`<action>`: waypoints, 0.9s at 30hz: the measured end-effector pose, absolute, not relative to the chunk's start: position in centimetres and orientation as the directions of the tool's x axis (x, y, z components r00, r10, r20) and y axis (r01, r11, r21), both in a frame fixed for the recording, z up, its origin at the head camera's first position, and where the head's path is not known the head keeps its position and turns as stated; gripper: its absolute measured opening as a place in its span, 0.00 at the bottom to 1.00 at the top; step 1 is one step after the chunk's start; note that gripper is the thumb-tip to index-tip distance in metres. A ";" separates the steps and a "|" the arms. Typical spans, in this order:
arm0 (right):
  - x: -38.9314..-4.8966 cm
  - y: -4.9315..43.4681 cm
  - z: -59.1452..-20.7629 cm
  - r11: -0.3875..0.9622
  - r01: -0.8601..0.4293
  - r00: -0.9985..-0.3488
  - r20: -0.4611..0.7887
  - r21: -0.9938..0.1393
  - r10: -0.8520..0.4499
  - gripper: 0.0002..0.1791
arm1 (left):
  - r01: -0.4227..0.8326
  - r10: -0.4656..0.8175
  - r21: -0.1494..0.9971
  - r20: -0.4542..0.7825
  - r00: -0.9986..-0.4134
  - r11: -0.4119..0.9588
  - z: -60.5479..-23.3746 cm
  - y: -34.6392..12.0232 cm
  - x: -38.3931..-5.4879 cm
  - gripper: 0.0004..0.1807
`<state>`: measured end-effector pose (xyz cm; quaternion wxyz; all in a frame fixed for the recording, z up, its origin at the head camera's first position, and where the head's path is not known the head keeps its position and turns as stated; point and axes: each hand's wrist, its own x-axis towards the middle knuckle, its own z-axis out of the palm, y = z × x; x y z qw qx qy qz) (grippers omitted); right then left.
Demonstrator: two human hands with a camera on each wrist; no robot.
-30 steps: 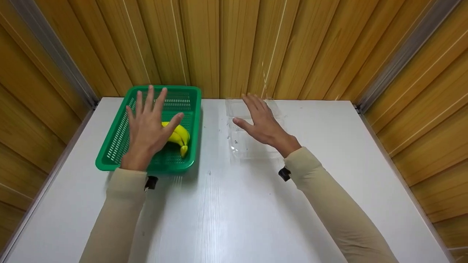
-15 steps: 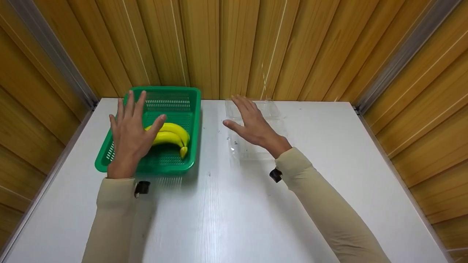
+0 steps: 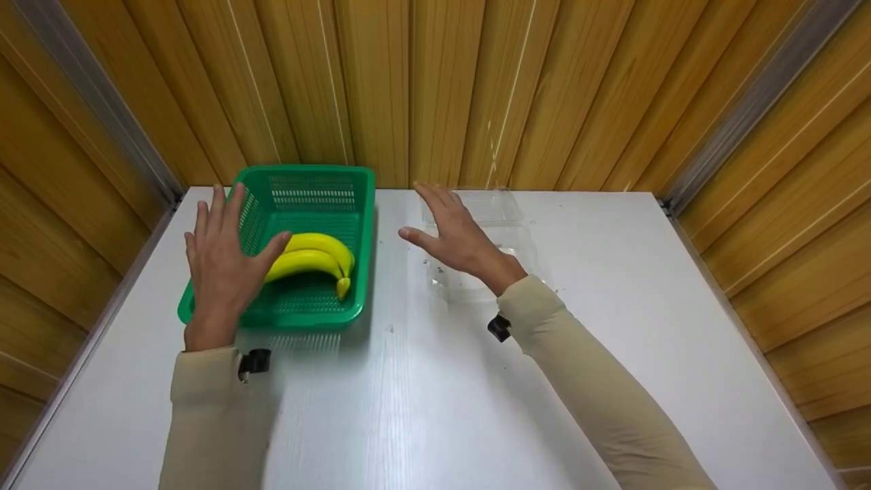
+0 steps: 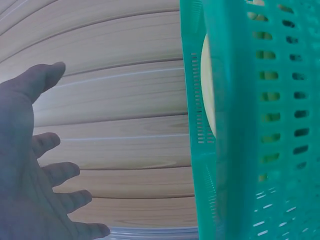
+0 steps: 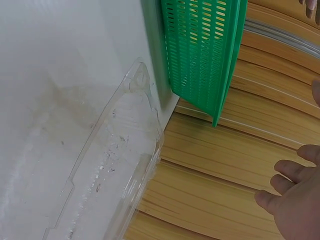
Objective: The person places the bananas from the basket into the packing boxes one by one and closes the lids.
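Note:
Two yellow bananas [image 3: 309, 262], joined at the stem, lie in a green plastic basket [image 3: 366, 258] on the left of the table. Over the basket's left side hovers my left hand [image 3: 224, 265], fingers spread and holding nothing; in the left wrist view it stands apart from the basket wall [image 4: 235, 125]. My right hand [image 3: 459, 238] is raised with straight fingers above a clear plastic clamshell box [image 3: 476, 286]. That box lies unfolded right of the basket, partly hidden by the hand; its rim shows in the right wrist view.
The white table [image 3: 422, 408] carries both containers near its back edge. Wood-patterned panels [image 3: 442, 88] rise behind it and on both sides, with grey metal posts [image 3: 742, 102] at the corners.
Both hands have drifted left, the left one also toward the body, so more of the bananas shows. The basket and box stay in place.

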<state>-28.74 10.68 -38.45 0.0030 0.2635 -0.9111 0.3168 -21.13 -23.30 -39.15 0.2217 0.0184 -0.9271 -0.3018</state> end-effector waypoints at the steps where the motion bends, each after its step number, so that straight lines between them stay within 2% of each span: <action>1: -28.7 10.6 -38.5 0.660 -0.482 -0.861 0.173 -0.576 -0.478 0.49 | 0.098 -0.172 0.571 0.401 -0.900 0.815 -39.3 -23.5 -21.0 0.51; 9: -28.5 9.9 -38.7 0.647 -0.484 -0.857 0.168 -0.589 -0.488 0.49 | 0.100 -0.222 0.626 0.415 -0.882 0.773 -40.5 -24.6 -20.3 0.50; 27: -28.3 9.0 -38.9 0.616 -0.487 -0.845 0.155 -0.620 -0.512 0.50 | 0.021 -0.319 0.690 0.361 -0.877 0.723 -42.1 -25.8 -19.2 0.49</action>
